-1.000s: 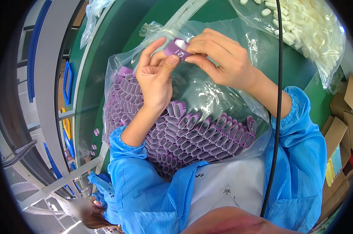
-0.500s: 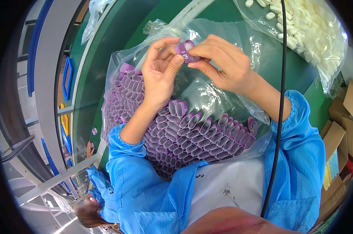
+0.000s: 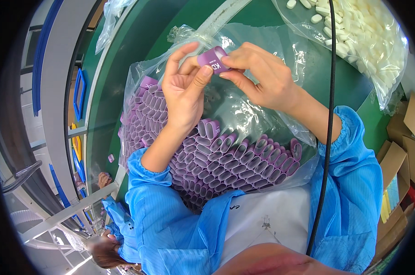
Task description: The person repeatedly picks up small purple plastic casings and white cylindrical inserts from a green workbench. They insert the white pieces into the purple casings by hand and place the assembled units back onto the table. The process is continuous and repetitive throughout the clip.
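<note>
A short purple oval tube (image 3: pixel 209 62) with white printing is held up over the clear bag, between both hands. My left hand (image 3: pixel 184 94) is closed on its left side with thumb and fingertips, the index finger raised. At its right end my right hand (image 3: pixel 265 75) pinches the rim with thumb and fingers. Something white shows in the upper right opening, partly behind the right fingertips; I cannot tell whether it is a separate cap. Below the hands, many like purple oval tubes (image 3: pixel 226 162) stand packed in a clear plastic bag (image 3: pixel 249 110), open ends facing up.
A clear bag of white oval caps (image 3: pixel 354 41) lies at the far right. A black cable (image 3: pixel 331 91) hangs across the right side. Cardboard boxes (image 3: pixel 393 167) stand at the right, beside the green work surface (image 3: pixel 166 18). A co-worker's hand (image 3: pixel 104 179) is at the lower left.
The purple tube has turned so more of its printed side shows, and it has shifted slightly left in my fingers. My left index finger has lifted off it. The co-worker's hand has moved slightly.
</note>
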A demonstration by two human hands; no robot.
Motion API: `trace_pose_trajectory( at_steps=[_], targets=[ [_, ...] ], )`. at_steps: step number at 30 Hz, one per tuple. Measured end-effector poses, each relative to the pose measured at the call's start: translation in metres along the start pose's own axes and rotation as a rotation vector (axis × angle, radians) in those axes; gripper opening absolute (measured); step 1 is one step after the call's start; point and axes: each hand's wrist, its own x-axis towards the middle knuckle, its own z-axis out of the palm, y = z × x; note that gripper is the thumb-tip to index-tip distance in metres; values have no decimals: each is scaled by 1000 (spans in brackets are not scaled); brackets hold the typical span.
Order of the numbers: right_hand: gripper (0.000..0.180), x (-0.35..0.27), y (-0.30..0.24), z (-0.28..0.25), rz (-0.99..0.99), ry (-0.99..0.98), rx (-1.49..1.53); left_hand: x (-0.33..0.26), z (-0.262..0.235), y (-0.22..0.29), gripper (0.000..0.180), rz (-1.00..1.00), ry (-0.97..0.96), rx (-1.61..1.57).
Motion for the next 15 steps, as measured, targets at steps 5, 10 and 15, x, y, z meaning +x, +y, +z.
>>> trace_pose_trajectory(
  at_steps=[5,10,15],
  targets=[
    [23,3,1,-2,-40,-17,-16,-5,7,1,62,-69,106,-31],
    [23,3,2,-1,-23,-16,-5,-10,9,1,66,-79,162,24],
    [22,1,5,-2,-25,-21,-6,-8,10,1,67,-90,115,-17]
  ],
)
